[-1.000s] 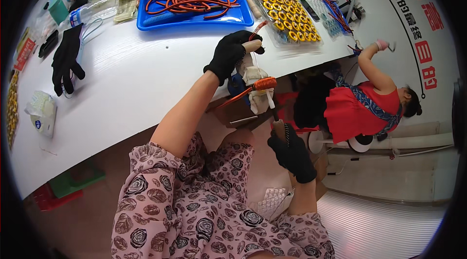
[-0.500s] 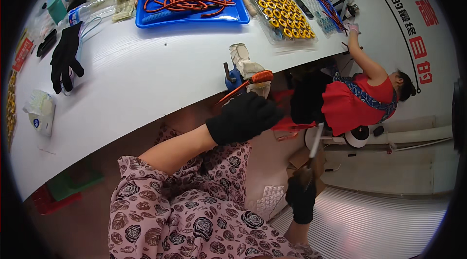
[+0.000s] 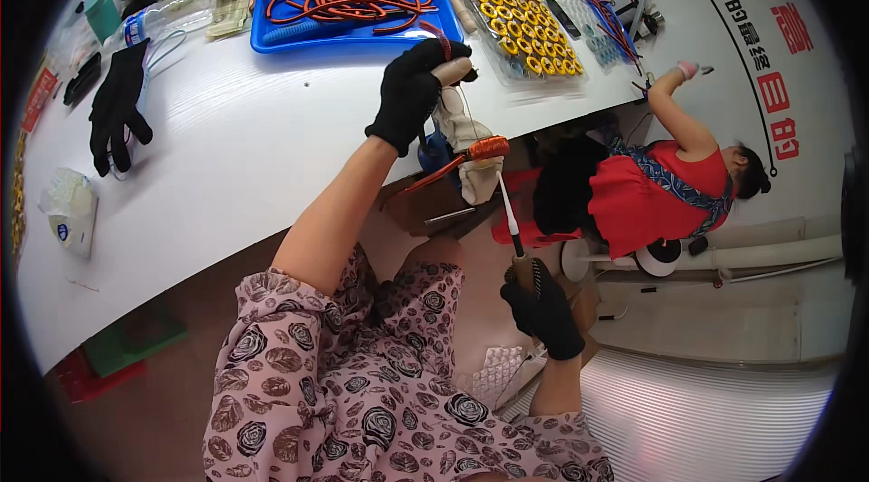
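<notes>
At the table edge, a ring-shaped coil (image 3: 487, 149) wound in orange-copper wire sits against a cloth-wrapped blue vise (image 3: 434, 149), its thick wire ends trailing to the left. Above it, my left hand (image 3: 412, 93), in a black glove, is closed. A thin copper wire (image 3: 467, 106) runs from its fingers down to the coil. My right hand (image 3: 546, 310), also black-gloved, grips a hand tool (image 3: 509, 210) with a brown handle and a pale, tapering shaft. The tool's tip points up at the coil's lower side; whether it touches is too small to tell.
A blue tray (image 3: 362, 37) of red-brown wires lies on the white table (image 3: 235, 147), beside a pack of yellow ring cores (image 3: 529, 25). A spare black glove (image 3: 122, 111) and a tissue pack (image 3: 71, 210) lie left. Another person (image 3: 661, 183) works at the right.
My left hand has moved up from beside the coil to above the vise, drawing out a thin wire. My right hand has risen leftward, bringing the tool's tip up to the coil.
</notes>
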Tool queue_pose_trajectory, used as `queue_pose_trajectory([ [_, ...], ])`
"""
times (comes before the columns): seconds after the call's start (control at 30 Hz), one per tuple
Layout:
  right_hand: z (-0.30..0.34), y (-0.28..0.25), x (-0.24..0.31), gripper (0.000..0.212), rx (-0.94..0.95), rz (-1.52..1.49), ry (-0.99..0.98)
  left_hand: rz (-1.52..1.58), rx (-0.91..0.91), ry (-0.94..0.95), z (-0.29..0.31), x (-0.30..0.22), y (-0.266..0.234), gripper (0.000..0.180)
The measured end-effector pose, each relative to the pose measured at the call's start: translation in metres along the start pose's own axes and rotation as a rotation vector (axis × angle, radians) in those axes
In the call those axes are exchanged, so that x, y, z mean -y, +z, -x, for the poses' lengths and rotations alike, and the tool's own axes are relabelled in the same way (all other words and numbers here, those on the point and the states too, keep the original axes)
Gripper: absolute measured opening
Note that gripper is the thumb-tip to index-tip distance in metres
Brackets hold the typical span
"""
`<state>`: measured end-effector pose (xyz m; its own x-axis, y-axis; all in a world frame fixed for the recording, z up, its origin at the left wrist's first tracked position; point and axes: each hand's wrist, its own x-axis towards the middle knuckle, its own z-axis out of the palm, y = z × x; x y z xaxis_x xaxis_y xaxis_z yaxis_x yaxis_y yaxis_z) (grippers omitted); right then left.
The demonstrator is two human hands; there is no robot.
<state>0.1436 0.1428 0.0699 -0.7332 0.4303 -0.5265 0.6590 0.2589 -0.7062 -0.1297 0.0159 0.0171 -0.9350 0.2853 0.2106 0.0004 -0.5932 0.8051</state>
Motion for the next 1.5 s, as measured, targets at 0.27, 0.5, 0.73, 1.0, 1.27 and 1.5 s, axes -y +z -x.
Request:
queue_pose_trajectory([
  [0.27, -0.048, -0.002, 0.033, 0.030, 0.161, -0.119, -0.066, -0.031, 0.165, -0.162, -0.011, 0.024, 0.004, 0.033],
  [0.5, -0.037, -0.001, 0.002, 0.034, 0.030, 0.304, -0.277, -0.236, 0.129, -0.209, 0.000, 0.020, 0.001, 0.035],
  [0.73, 0.060, -0.006, -0.080, 0.034, 0.035, 0.177, -0.173, -1.222, 0.419, 0.756, 0.111, -0.010, 0.013, 0.048],
  [1.0, 0.065, 0.002, -0.059, 0.029, -0.747, -0.202, -0.304, -1.275, 0.600, 0.875, 0.124, 0.018, 0.025, 0.041],
  [1.27, 0.029, -0.010, -0.040, 0.021, -0.522, 0.315, -0.452, -0.391, -0.127, 0.243, 0.051, -0.033, 0.001, 0.022],
  [1.5, -0.001, -0.004, 0.000, 0.021, -0.065, 0.176, -0.129, -0.131, 0.002, 0.127, 0.003, 0.006, -0.001, 0.020],
])
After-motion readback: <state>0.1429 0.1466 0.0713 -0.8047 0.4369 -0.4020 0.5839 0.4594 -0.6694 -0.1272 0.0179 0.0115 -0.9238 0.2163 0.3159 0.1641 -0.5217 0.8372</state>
